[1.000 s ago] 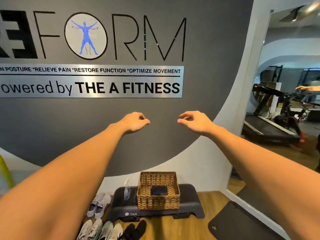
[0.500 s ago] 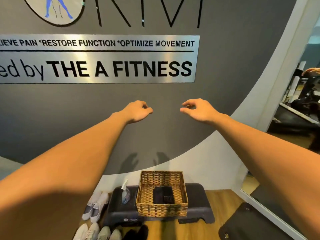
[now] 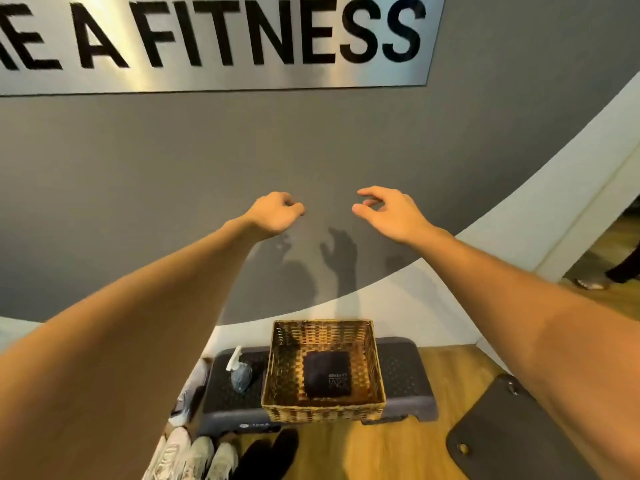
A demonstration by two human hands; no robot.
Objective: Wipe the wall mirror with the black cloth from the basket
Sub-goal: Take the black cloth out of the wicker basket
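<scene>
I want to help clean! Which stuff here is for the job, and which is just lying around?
For the job: black cloth, folded in the wicker basket; both empty hands.
Just lying around: spray bottle, black step platform, shoes, dark mat, wall sign.

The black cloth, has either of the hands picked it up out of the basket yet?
No, the black cloth lies flat on the bottom of the basket, while the left hand and right hand hover above, holding nothing.
</scene>
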